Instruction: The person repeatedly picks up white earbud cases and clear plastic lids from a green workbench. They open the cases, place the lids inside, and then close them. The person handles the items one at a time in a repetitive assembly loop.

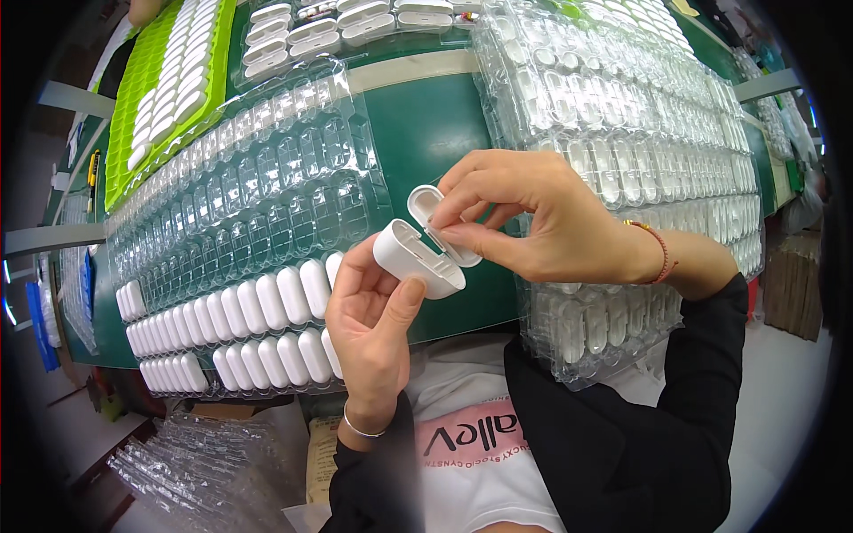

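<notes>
- the green desk carries everything and is almost fully covered with trays.
- a tall stack of clear plastic trays stands on the right side of the desk and reaches over its near edge.
- a clear tray lies on the left side of the desk; its rows toward the near edge are filled with white cases, the other pockets look empty.
- a green tray with more white parts lies at the far left corner.
- the left hand is above the near edge of the desk, closed around a white case, the thumb pressing on its side.
- the right hand pinches the open lid of this case between thumb and fingers; a red bracelet is on the wrist.
</notes>
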`<control>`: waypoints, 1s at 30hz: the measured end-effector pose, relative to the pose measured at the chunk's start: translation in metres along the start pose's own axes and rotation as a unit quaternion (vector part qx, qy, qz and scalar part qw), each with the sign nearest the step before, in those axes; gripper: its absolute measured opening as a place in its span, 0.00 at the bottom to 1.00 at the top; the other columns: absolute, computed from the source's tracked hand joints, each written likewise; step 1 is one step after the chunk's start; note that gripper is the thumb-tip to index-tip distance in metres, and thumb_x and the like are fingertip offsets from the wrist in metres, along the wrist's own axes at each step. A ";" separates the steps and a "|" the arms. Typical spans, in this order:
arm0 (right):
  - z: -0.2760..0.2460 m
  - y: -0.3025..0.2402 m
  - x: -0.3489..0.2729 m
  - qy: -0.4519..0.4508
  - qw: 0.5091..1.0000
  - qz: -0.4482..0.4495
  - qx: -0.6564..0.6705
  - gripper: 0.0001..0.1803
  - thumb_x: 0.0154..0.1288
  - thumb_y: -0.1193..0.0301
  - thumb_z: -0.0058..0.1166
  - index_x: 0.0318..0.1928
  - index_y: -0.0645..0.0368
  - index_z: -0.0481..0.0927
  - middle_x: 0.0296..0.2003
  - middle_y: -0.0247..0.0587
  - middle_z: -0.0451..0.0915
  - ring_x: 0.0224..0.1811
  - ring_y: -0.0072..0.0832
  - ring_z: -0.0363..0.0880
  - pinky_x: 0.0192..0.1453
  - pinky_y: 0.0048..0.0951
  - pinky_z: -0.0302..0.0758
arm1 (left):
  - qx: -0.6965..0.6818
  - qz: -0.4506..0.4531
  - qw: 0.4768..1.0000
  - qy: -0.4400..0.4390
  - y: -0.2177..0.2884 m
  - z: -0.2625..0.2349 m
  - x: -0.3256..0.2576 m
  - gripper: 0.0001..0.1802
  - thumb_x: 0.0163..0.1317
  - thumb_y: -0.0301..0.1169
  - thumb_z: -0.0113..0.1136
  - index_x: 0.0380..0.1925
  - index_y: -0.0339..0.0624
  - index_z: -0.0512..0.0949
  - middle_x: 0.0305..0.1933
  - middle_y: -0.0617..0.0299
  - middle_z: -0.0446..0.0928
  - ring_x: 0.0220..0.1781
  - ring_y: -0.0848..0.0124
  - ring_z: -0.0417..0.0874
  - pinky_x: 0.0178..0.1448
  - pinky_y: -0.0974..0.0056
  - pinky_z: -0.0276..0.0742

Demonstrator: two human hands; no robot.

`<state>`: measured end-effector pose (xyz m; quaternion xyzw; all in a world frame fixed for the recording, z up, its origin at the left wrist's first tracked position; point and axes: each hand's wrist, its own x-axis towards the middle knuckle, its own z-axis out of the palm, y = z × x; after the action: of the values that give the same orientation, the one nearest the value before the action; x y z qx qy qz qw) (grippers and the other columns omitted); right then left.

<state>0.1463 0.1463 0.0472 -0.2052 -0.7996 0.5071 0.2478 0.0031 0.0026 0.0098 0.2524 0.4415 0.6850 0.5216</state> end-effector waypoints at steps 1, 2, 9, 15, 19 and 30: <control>0.000 0.000 0.000 0.000 1.000 -0.001 -0.001 0.07 0.56 0.78 0.61 0.37 0.63 0.82 0.35 0.41 0.82 0.33 0.30 0.83 0.35 0.26 0.82 | 0.000 0.003 1.000 0.003 0.000 0.000 -0.001 0.26 0.65 0.25 0.56 0.61 0.28 0.62 0.56 0.50 0.73 0.58 0.67 0.76 0.60 0.62 0.74; 0.001 0.000 0.000 0.001 1.000 -0.002 -0.002 0.07 0.56 0.78 0.61 0.37 0.63 0.82 0.35 0.41 0.82 0.32 0.30 0.82 0.35 0.26 0.82 | -0.001 0.006 1.000 0.006 -0.001 -0.001 -0.001 0.26 0.66 0.25 0.56 0.61 0.28 0.62 0.56 0.50 0.73 0.58 0.67 0.76 0.60 0.62 0.74; 0.002 0.002 -0.001 0.005 1.000 -0.016 -0.007 0.06 0.56 0.79 0.61 0.36 0.63 0.82 0.35 0.41 0.81 0.33 0.31 0.81 0.34 0.26 0.81 | 0.005 0.011 1.000 0.018 -0.002 -0.001 0.000 0.25 0.66 0.24 0.55 0.61 0.28 0.62 0.57 0.49 0.73 0.58 0.67 0.76 0.60 0.62 0.74; 0.003 0.005 -0.001 0.008 0.998 -0.049 -0.043 0.06 0.56 0.79 0.60 0.35 0.62 0.82 0.33 0.41 0.80 0.32 0.32 0.80 0.31 0.27 0.78 | 0.009 0.008 1.000 0.016 -0.004 0.000 0.001 0.26 0.66 0.24 0.55 0.61 0.27 0.61 0.56 0.50 0.73 0.58 0.67 0.76 0.60 0.63 0.74; 0.001 0.002 -0.003 -0.012 0.998 -0.032 -0.054 0.09 0.54 0.83 0.61 0.38 0.61 0.83 0.38 0.41 0.80 0.37 0.27 0.81 0.35 0.22 0.80 | 0.009 0.005 1.000 0.009 -0.004 0.000 0.002 0.26 0.65 0.24 0.56 0.61 0.27 0.62 0.56 0.50 0.73 0.58 0.68 0.76 0.60 0.64 0.73; 0.007 0.007 -0.007 0.013 0.986 -0.105 -0.132 0.10 0.53 0.82 0.63 0.36 0.59 0.82 0.37 0.41 0.77 0.34 0.30 0.80 0.32 0.24 0.77 | 0.011 0.025 0.999 0.021 -0.007 0.005 0.002 0.25 0.63 0.23 0.59 0.58 0.28 0.65 0.54 0.52 0.74 0.55 0.69 0.76 0.60 0.66 0.72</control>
<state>0.1480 0.1407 0.0370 -0.1577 -0.8736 0.3653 0.2802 0.0094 0.0068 0.0059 0.2546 0.4535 0.6979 0.4925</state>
